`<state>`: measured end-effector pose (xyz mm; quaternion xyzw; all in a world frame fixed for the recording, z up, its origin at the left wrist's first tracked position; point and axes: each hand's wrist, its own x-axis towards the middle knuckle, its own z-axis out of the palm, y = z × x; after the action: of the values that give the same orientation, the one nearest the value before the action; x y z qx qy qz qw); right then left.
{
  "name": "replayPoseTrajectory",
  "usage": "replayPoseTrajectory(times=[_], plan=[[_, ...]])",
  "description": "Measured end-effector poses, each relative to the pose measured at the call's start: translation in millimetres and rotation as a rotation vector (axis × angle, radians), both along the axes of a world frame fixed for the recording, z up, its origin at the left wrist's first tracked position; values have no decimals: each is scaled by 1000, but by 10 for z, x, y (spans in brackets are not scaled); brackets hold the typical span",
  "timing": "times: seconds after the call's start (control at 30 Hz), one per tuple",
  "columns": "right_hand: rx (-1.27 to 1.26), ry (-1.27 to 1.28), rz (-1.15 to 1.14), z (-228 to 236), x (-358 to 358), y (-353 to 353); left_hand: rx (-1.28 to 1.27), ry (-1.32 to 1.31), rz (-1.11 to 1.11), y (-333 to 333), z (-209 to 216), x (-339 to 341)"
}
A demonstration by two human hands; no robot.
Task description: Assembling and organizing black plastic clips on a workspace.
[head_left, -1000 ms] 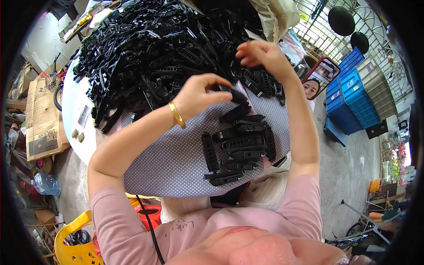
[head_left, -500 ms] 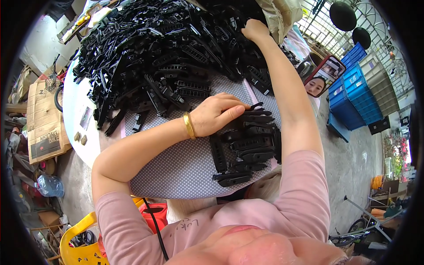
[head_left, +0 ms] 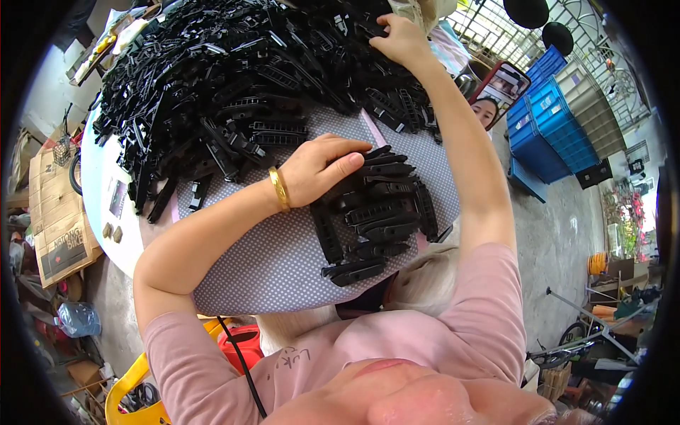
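Note:
At the near side of the pile, my left hand (head_left: 316,168), a gold bangle on its wrist, lies at the left end of a neat stack of long black plastic parts (head_left: 382,211). Its thumb and fingers close around the end of an upper part; the fingertips are partly hidden. Stretched to the far right, my right hand (head_left: 402,41) hovers at the edge of a large heap of loose black plastic parts (head_left: 234,67). The thumb and fingers there are bent but apart, with nothing visible between them.
The table has a dotted grey cover (head_left: 248,273). A phone (head_left: 504,86) stands at its right, near a pale sack (head_left: 433,10). Blue crates (head_left: 549,145) are stacked further right. Leftward are a cardboard sheet (head_left: 60,219), a water bottle (head_left: 79,319) and a yellow chair (head_left: 127,386).
The whole view has shifted, moving the table leftward in the picture. My right hand's thumb and fingers have spread apart. My left hand keeps its place at the stack.

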<state>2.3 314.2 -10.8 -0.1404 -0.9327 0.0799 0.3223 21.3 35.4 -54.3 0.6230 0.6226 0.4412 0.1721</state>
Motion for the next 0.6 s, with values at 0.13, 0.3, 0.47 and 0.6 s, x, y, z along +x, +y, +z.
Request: replayPoseTrajectory(times=[0.13,0.3,0.47,0.6], plan=[[-79,-53,195,118,817,-563,-31,-173,24,2,-34,-2],[-7,-191,170,-165,1088,-869,-66,-391,12,16,-66,-16],[-62,-152,271,-56,1025,-853,11,-490,153,40,-90,-37],[-617,-141,597,58,924,-876,109,-753,221,41,-65,-68]])
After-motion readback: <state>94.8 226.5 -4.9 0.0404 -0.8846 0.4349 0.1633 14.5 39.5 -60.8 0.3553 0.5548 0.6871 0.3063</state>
